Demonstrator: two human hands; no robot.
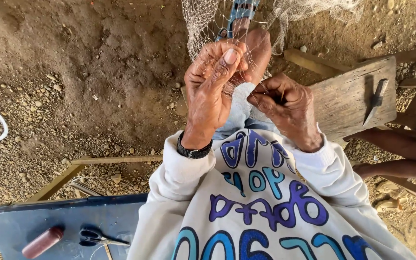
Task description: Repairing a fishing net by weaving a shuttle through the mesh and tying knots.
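Both hands work the same thin, pale, fine-meshed fishing net (203, 19), which hangs down from above the fingers and runs away from the person, its long axis lying along the line from the chest outward. The left hand (213, 84) has its fingers curled narrowly around a gathered fold of mesh, thumb pressed flat on top, so the strands are stretched tight just beyond the fingertips. The right hand (285, 103) sits just beside it, lower and nearer the body, fingers pinched shut on what seems to be a strand or small tool; I cannot tell which. Both hands are about equally near the mesh, the left one further up it.

Beyond the left fingers a bare foot (256, 45) in a blue sandal (240, 9) holds the net taut. To the right of the right hand lies a worn grey wooden board (347, 101) with a dark knife (375, 100) on it. Back toward the body, left, a dark blue board (63, 216) carries black scissors (97, 237) and a reddish-brown cylinder (43, 242).
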